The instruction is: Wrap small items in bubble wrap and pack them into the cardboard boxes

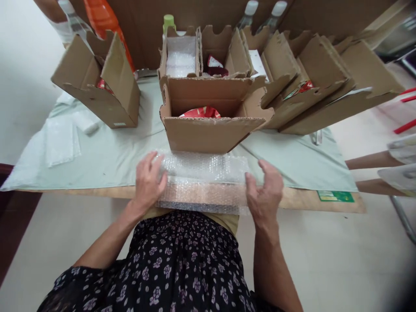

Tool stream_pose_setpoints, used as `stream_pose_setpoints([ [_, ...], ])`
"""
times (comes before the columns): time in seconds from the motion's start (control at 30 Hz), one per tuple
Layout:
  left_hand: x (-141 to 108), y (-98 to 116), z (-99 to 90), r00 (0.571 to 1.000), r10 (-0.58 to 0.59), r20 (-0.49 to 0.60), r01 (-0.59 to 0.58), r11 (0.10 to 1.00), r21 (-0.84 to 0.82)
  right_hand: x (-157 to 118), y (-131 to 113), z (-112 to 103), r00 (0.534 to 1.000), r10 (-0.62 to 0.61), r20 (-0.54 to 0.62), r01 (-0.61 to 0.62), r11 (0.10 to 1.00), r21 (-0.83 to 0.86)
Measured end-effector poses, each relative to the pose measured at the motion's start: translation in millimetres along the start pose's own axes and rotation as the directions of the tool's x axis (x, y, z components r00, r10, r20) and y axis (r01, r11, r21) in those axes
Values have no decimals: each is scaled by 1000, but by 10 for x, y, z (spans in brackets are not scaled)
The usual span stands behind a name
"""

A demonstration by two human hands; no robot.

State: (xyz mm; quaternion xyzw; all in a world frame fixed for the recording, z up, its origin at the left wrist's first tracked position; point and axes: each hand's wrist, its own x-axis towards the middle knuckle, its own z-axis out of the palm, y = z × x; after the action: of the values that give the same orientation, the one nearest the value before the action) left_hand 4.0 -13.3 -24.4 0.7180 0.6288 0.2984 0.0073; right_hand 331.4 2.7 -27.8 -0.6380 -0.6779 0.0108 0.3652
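Observation:
A clear sheet of bubble wrap (204,169) lies in front of me, partly over the table's front edge, its lower part hanging toward my lap. At its left edge is my left hand (148,180), fingers curved and apart, seeming to touch the film. My right hand (265,190) is beside the right edge, thumb and fingers spread with nothing between them; whether it touches the film I cannot tell. Just beyond the sheet stands an open cardboard box (208,134) with a red packet (203,112) inside.
Several open cardboard boxes line the back, one holding bubble wrap (181,58). Another box (107,84) stands at left near folded bubble wrap pieces (61,141). Bottles, one an orange bottle (102,19), stand behind. A green card (335,196) lies at the front right edge. A person's legs (373,173) show at right.

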Motion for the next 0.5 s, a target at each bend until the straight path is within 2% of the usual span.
stream_pose_setpoints([
  [0.07,-93,179,146,986,141,94,-136,989,-55,-46,-305,146,968,-141,209,137,990,31],
  [0.13,-144,258,294,955,214,206,-204,976,-73,-109,-553,354,871,-250,422,248,967,62],
  [0.2,-174,192,381,933,204,295,-202,979,-39,-170,-633,522,782,-302,545,319,945,66],
  [0.23,-189,110,388,930,171,324,-179,984,-7,-194,-595,563,769,-298,566,329,943,49],
  [0.27,-208,7,369,932,128,338,-147,989,30,-213,-506,570,779,-273,565,318,948,19],
  [0.33,-264,-213,267,946,32,321,-68,993,101,-245,-215,485,843,-170,510,238,969,-71],
  [0.43,-401,-436,38,960,-64,273,22,988,154,-327,298,187,934,-6,357,81,977,-198],
  [0.5,-514,-495,-120,959,-60,278,20,990,141,-432,550,-46,970,23,243,33,974,-224],
])
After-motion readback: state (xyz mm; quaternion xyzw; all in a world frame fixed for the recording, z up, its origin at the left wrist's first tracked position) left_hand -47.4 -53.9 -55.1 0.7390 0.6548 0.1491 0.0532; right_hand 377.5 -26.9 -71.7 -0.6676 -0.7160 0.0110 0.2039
